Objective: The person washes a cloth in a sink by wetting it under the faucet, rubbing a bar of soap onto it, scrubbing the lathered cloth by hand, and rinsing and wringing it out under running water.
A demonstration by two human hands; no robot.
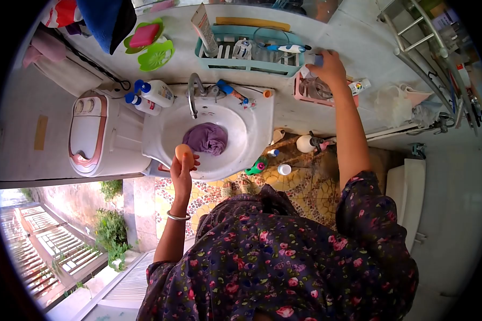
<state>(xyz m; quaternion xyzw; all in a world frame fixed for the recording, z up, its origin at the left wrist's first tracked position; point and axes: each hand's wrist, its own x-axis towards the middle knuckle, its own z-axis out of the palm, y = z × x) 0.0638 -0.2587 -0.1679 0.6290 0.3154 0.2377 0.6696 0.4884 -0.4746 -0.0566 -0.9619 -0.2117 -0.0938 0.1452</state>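
Note:
My left hand (182,163) is closed around an orange oval bar of soap (184,152) over the front left rim of the sink (235,158). In the basin, under the tap (194,96), lies a bunched purple cloth (206,138). My right hand (329,69) is stretched out to the wall, above a pink basket (311,96) holding small items. Its fingers are closed on a small bluish object (318,60), whose kind I cannot make out.
A teal wall rack (251,65) holds a tube (204,32) and a toothbrush (286,48). Left of the tap stand pump bottles (156,93). A green soap dish (156,55) hangs on the wall. A washing machine (88,134) is at left; bottles sit on the floor.

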